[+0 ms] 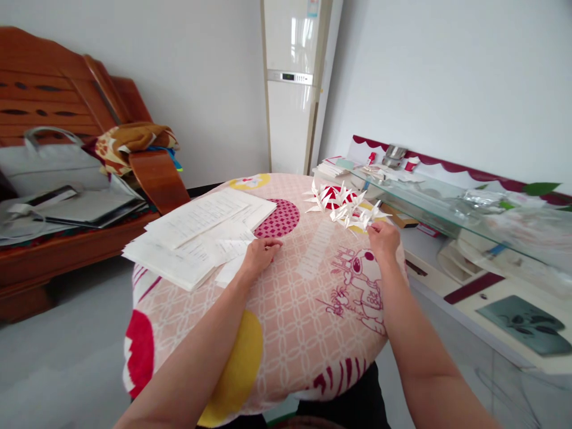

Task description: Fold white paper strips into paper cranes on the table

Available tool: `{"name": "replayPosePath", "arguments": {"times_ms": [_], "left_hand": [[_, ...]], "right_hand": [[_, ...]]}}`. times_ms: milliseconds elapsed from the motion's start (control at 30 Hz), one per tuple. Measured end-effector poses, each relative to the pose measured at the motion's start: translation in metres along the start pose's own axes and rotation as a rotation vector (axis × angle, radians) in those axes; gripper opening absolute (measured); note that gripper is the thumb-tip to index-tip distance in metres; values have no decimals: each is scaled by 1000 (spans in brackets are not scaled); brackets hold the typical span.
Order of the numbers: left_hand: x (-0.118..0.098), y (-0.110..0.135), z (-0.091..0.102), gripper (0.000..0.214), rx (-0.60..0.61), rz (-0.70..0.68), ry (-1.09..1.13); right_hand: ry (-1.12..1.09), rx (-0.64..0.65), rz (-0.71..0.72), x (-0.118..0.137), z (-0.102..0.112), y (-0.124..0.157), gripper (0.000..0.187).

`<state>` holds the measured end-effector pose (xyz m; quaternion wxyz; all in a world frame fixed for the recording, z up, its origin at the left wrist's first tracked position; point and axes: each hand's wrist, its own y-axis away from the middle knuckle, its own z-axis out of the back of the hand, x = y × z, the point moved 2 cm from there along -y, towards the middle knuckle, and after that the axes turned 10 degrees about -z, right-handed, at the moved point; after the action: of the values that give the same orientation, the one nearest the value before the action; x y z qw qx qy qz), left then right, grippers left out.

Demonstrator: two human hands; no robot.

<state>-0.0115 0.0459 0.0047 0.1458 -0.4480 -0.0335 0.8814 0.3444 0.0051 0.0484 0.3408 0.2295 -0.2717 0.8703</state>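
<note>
My left hand [260, 253] rests on the blanket-covered round table [286, 310], its fingers curled on the edge of a small sheet of paper [230, 250] beside a stack of printed sheets [196, 232]. My right hand [383, 238] is closed at the near end of a cluster of white folded paper cranes [344, 205], pinching one of them. The cranes lie in a heap on the far right part of the table.
A wooden sofa [67, 179] with bags and a folded blanket stands at the left. A glass-topped cabinet [447, 202] with small items runs along the right. A tall white air conditioner [292, 83] stands in the far corner. Grey floor lies between sofa and table.
</note>
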Motion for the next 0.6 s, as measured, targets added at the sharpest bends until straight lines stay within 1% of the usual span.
{"name": "replayPosePath", "arguments": {"times_ms": [100, 200, 433, 600], "left_hand": [[-2, 0, 1, 31, 7, 0, -22], [-1, 0, 1, 31, 16, -2, -27], [0, -1, 2, 32, 22, -9, -32], [1, -1, 1, 32, 21, -9, -19]], "right_hand": [[93, 38, -37, -9, -4, -16, 20], [124, 61, -50, -14, -11, -25, 19], [115, 91, -22, -22, -27, -27, 21], [75, 73, -4, -25, -31, -27, 25]]}}
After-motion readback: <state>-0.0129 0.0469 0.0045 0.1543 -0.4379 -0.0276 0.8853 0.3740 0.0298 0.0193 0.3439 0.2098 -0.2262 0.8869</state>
